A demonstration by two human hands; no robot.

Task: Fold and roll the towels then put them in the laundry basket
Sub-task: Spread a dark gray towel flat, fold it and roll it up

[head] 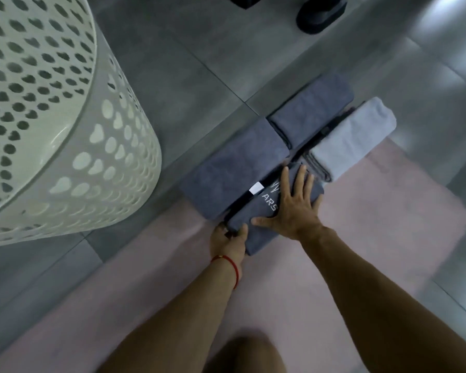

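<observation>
A dark grey towel with white lettering (256, 219) lies rolled on the pink mat. My right hand (293, 205) presses flat on top of it, fingers spread. My left hand (230, 239) grips the roll's near left end. Beside it lie a folded dark grey towel (226, 170), another dark grey one (310, 111) farther back, and a light grey rolled towel (355, 133) to the right. The white laundry basket (59, 130), pierced with heart-shaped holes, stands at the left.
The pink mat (361, 224) lies on grey floor tiles (186, 63). A pair of black shoes (320, 14) sits at the top edge. My knee (248, 356) shows at the bottom.
</observation>
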